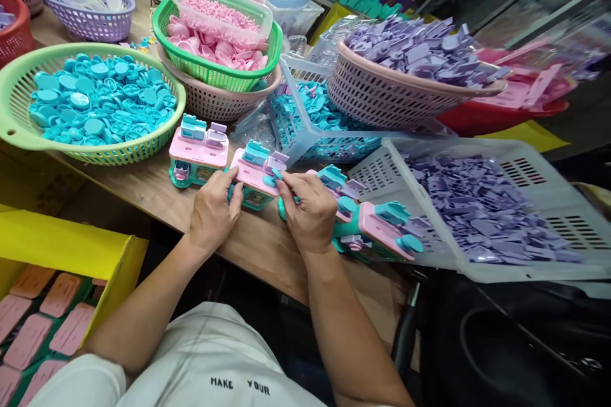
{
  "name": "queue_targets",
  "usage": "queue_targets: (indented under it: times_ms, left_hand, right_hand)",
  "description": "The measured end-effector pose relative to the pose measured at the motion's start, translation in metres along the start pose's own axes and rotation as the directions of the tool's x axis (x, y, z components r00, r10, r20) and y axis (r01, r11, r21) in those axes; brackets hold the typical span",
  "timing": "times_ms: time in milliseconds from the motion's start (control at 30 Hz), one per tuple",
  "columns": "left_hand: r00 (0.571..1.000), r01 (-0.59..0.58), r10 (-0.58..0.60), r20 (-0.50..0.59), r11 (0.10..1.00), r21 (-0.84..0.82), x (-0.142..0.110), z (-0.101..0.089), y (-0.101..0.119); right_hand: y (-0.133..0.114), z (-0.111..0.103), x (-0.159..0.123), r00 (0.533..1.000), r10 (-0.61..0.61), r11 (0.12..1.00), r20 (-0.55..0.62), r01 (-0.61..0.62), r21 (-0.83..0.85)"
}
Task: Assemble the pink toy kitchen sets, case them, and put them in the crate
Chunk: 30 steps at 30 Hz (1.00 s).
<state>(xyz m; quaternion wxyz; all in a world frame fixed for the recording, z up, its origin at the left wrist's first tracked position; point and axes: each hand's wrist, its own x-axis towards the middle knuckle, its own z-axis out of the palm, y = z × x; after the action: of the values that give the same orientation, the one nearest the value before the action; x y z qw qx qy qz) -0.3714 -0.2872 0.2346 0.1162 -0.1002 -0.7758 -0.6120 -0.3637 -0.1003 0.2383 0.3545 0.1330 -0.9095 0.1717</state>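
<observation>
My left hand (pixel 214 206) grips the left end of a small pink-topped, teal-based plastic toy (pixel 248 170), thumb and fingers closed at its edge. On this toy stand an upright teal piece (pixel 256 152) and a purple piece (pixel 279 161). My right hand (pixel 310 211) pinches a small teal part (pixel 275 175) at the toy's right end, above a round teal disc (pixel 269 180). A similar toy (pixel 198 147) without a disc on top is to the left. Two more toys are on the right: one partly behind my right hand, another (pixel 386 229) with a teal disc (pixel 409 243).
A green basket (pixel 14 102) of teal round parts stands at left. Purple parts fill a pink basket (pixel 382 105) and a tilted white crate (pixel 429 222). Pink parts fill a stacked green basket (pixel 214 70). A yellow box (pixel 71 235) of toys is lower left, beside the table edge.
</observation>
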Motion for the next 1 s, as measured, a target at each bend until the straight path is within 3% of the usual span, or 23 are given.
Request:
queue_targets:
  times_ms: [133, 267, 400, 467, 567, 633, 667, 767, 900, 1000]
  left_hand:
    - [1.000, -0.012, 0.012, -0.002, 1.000, 0.024, -0.003, 0.003, -0.002]
    - [1.000, 0.023, -0.023, 0.002, 1.000, -0.010, -0.004, 0.004, -0.001]
    - [0.993, 0.109, -0.114, -0.011, 0.972, -0.207, -0.004, 0.003, 0.003]
    - [0.966, 0.245, -0.259, 0.026, 0.870, -0.428, -0.005, 0.001, 0.006]
    - [0.838, 0.484, -0.495, 0.231, 0.479, -0.732, -0.009, -0.006, 0.014]
    - [0.770, 0.527, -0.544, 0.334, 0.245, -0.814, -0.013, -0.011, 0.020]
    - [0.758, 0.518, -0.549, 0.352, 0.179, -0.837, -0.015, -0.013, 0.023]
    - [0.774, 0.456, -0.539, 0.332, 0.111, -0.883, -0.025, -0.016, 0.030]
    - [0.802, 0.440, -0.495, 0.335, 0.111, -0.891, -0.036, -0.014, 0.039]
    - [0.799, 0.450, -0.488, 0.351, 0.098, -0.888, -0.038, -0.015, 0.041]
  right_hand:
    - [-0.002, -0.010, 0.006, 0.991, -0.064, 0.997, 0.118, 0.068, -0.036]
    - [-0.017, -0.019, 0.014, 0.949, -0.178, 0.943, 0.260, 0.240, -0.229]
    - [-0.027, -0.020, 0.017, 0.921, -0.175, 0.896, 0.349, 0.296, -0.331]
    - [-0.026, -0.019, 0.017, 0.924, -0.131, 0.926, 0.360, 0.244, -0.289]
    - [-0.021, -0.019, 0.014, 0.937, -0.083, 0.960, 0.339, 0.167, -0.226]
    - [-0.021, -0.020, 0.008, 0.957, -0.081, 0.974, 0.278, 0.135, -0.184]
    - [-0.025, -0.020, 0.004, 0.971, -0.084, 0.983, 0.225, 0.117, -0.139]
    - [-0.048, -0.018, -0.013, 0.993, -0.071, 0.994, 0.090, 0.063, 0.084]
    - [-0.086, -0.011, -0.024, 0.989, -0.109, 0.966, 0.104, 0.080, 0.245]
    - [-0.095, -0.009, -0.018, 0.993, -0.028, 0.925, 0.116, -0.018, 0.381]
